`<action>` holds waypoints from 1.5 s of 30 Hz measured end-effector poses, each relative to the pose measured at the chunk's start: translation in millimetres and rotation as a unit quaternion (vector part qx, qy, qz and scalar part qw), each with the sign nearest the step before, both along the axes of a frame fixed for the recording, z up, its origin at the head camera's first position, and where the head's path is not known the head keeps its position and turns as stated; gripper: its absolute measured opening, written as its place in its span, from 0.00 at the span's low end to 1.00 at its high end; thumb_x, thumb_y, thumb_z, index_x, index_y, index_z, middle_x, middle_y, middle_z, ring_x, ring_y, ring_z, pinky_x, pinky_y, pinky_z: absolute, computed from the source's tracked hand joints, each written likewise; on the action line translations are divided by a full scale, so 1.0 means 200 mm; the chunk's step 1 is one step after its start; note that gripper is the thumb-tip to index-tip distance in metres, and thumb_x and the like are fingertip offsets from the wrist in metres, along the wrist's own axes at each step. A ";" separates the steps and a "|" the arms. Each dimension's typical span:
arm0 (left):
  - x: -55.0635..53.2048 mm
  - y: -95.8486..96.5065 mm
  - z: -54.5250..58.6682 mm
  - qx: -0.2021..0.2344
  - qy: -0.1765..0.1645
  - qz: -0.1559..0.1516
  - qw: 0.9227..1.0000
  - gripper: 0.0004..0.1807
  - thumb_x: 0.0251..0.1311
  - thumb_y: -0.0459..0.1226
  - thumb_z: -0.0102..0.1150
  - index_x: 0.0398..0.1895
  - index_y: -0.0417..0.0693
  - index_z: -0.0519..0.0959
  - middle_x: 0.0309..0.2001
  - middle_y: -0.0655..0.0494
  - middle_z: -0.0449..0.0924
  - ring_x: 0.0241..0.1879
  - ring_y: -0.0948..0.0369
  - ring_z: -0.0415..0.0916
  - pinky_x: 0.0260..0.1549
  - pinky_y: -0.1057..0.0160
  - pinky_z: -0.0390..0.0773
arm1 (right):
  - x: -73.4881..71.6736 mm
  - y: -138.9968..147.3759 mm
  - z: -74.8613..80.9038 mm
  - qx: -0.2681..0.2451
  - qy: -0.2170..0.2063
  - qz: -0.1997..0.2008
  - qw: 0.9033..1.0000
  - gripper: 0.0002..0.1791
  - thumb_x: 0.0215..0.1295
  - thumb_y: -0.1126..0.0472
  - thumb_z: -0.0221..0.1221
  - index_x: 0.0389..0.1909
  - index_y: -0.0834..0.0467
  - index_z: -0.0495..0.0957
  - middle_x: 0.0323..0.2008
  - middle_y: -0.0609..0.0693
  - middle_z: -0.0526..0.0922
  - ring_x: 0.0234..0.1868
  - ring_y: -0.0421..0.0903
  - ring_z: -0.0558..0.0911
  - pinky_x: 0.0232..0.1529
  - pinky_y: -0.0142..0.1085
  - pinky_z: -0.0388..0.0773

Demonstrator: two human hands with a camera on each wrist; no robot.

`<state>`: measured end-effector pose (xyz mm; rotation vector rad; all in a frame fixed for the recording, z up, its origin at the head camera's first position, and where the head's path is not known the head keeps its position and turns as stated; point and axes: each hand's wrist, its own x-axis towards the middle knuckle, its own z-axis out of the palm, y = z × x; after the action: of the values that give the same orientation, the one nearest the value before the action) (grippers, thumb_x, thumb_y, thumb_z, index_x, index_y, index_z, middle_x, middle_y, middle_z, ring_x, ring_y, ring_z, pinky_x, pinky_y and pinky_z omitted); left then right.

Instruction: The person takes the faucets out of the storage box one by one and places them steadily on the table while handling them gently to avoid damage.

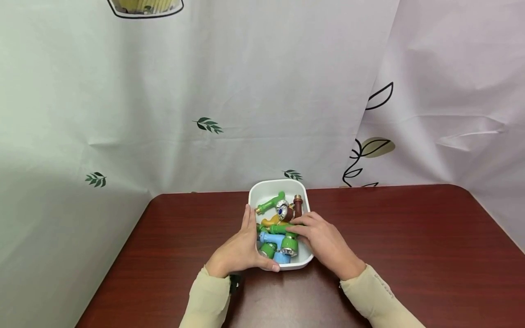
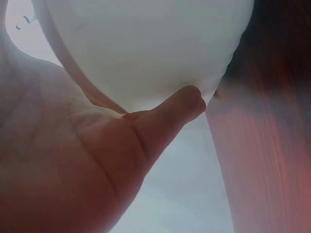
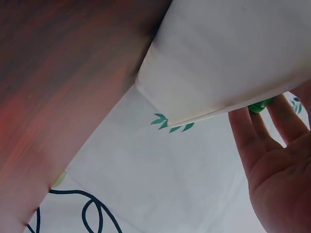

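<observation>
Taps (image 1: pixel 271 238) in green, blue, yellow and brown lie jumbled inside a white tub (image 1: pixel 272 187), some with ribbed caps, some with brass-coloured ends. From where I stand, the left hand (image 1: pixel 242 248) braces the tub, fingers straight, thumb spread along the near rim. The right hand (image 1: pixel 328 241) reaches over the opposite rim, fingertips at a green tap (image 1: pixel 290 246); whether they pinch it, I cannot tell. Beneath is a reddish-brown table (image 1: pixel 410 246).

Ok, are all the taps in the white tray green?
No, the head view shows a blue tap and a brown tap lying in there with green taps.
</observation>
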<state>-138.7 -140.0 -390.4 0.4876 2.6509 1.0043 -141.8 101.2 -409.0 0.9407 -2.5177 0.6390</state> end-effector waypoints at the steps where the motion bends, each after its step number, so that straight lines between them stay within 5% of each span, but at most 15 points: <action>1: 0.00 0.00 0.00 0.000 0.000 0.000 1.000 0.84 0.33 0.56 0.84 0.79 0.36 0.28 0.78 0.38 0.17 0.76 0.43 0.43 0.65 0.48 0.65 | 0.00 0.00 0.00 -0.002 0.001 0.001 1.000 0.17 0.58 0.71 0.70 0.46 0.50 0.89 0.49 0.46 0.85 0.53 0.45 0.79 0.45 0.41 0.81; 31: 0.00 0.00 -0.01 -0.003 -0.004 0.008 1.000 0.85 0.32 0.56 0.85 0.79 0.36 0.29 0.79 0.41 0.19 0.76 0.45 0.47 0.64 0.49 0.67 | 0.00 0.06 0.04 -0.043 0.019 0.051 0.998 0.20 0.51 0.73 0.73 0.48 0.58 0.88 0.47 0.48 0.88 0.49 0.48 0.83 0.49 0.42 0.80; 45: 0.00 0.00 -0.01 0.004 -0.001 0.006 1.000 0.85 0.32 0.56 0.85 0.79 0.35 0.28 0.79 0.40 0.18 0.75 0.43 0.48 0.64 0.49 0.66 | 0.00 0.09 0.05 -0.116 0.048 0.040 0.991 0.22 0.48 0.72 0.75 0.47 0.59 0.88 0.46 0.47 0.88 0.50 0.47 0.84 0.49 0.41 0.81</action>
<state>-139.3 -139.9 -393.3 0.4730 2.6522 1.0197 -142.4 119.1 -398.2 0.9653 -2.2722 0.8684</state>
